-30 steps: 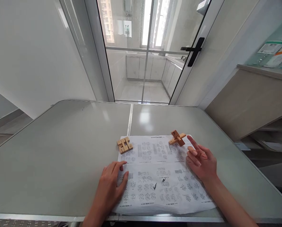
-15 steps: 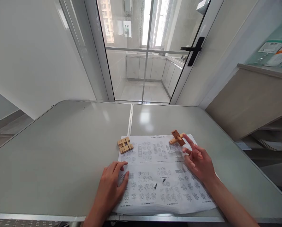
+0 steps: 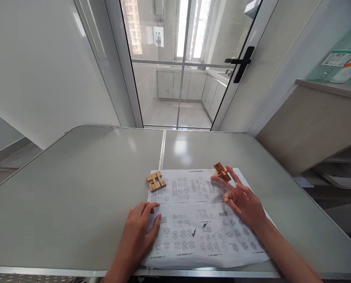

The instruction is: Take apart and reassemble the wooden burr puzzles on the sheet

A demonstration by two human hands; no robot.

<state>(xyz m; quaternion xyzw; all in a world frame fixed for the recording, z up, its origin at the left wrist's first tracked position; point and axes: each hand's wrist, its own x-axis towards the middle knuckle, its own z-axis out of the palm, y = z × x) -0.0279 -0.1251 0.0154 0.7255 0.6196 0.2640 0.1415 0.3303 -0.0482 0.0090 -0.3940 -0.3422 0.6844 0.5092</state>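
Note:
A white printed sheet [image 3: 193, 196] with rows of small diagrams lies on the grey table [image 3: 75, 188]. My left hand [image 3: 138, 232] rests flat on the sheet's near left part, fingers spread, holding nothing. My right hand [image 3: 241, 198] is stretched out over the sheet's far right, fingers apart, its fingertips touching or just short of a cross-shaped wooden puzzle piece [image 3: 220, 170] at the sheet's far right corner. A flat interlocked wooden puzzle block [image 3: 155, 181] sits at the sheet's far left corner, untouched.
A seam [image 3: 162, 147] runs down the table's middle. Behind the table are a glass sliding door [image 3: 181, 63] with a black handle [image 3: 242, 63]. A beige shelf unit [image 3: 319, 125] stands to the right, with boxes [image 3: 343, 65] on top.
My right hand has reached forward and left, from clear of the cross-shaped piece to its fingertips at it. My left hand and both wooden pieces have stayed put.

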